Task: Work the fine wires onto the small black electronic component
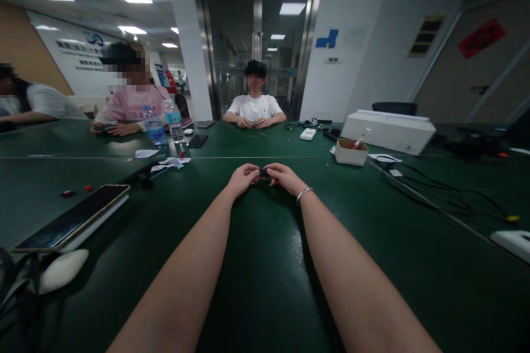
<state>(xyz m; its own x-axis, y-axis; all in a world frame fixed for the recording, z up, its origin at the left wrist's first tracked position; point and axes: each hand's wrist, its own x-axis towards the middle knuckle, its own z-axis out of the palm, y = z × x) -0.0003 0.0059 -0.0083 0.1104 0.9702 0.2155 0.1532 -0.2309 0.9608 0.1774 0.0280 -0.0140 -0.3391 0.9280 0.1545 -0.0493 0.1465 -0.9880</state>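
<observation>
A small black object point(263, 172) is held between my two hands above the green table point(265, 265). The fingertips of my left hand point(243, 180) pinch its left end. My right hand point(284, 177), with a silver bangle on the wrist, grips its right end. Both hands are nearly touching, and the fingers cover much of the object, so its exact shape cannot be made out.
Left: a phone on a white box point(78, 218), a white object point(64, 270), paper scraps, two bottles point(174, 122). Right: a small open box point(351, 153), a long white box point(387, 131), black cables point(447, 187). Several people sit across and at the left.
</observation>
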